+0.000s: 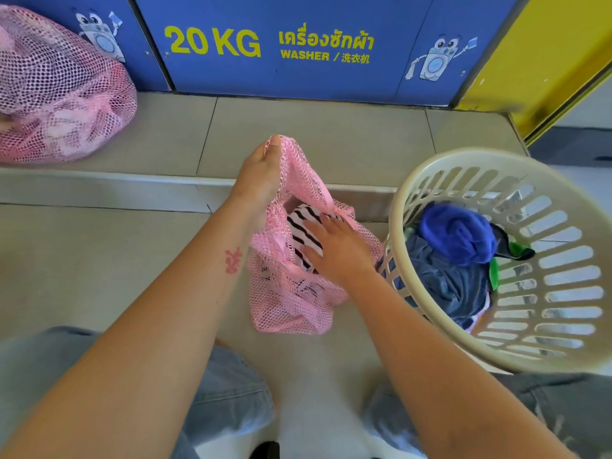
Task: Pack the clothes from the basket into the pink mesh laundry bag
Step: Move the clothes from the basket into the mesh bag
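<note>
Hidden: lower part of striped garment (303, 231) blurred behind mesh; basket (543, 354) cut off at right edge, clothes (453, 260) in it part-covered by its wall.

Pink mesh laundry bag (291, 293) stands on tiled floor (99, 260), long axis approx. vertical, mouth up, just left of basket.

Left hand (260, 175) raised, fingers closed pinching bag rim at its top, forearm slanting up.

Right hand (339, 250) below that grip, fingers spread flat, palm down on striped garment inside bag mouth; gripping nothing.
</note>
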### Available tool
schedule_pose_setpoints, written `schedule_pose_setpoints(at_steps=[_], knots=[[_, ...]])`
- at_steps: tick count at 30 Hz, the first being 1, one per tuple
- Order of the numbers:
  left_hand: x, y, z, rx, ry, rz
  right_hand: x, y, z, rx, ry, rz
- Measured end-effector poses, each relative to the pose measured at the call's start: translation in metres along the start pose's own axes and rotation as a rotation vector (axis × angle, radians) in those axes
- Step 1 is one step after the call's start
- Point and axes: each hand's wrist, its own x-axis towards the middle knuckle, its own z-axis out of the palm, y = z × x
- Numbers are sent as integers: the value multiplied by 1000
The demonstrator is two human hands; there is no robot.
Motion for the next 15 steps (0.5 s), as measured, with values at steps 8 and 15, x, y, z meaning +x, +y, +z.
schedule_pose_setpoints(at_steps=[8,15], knots=[[-16,0,30,-6,75,121,-32,40,-65,121,491,53],[-16,-5,60,-29,158,179,-49,134,-72,209,448,549]])
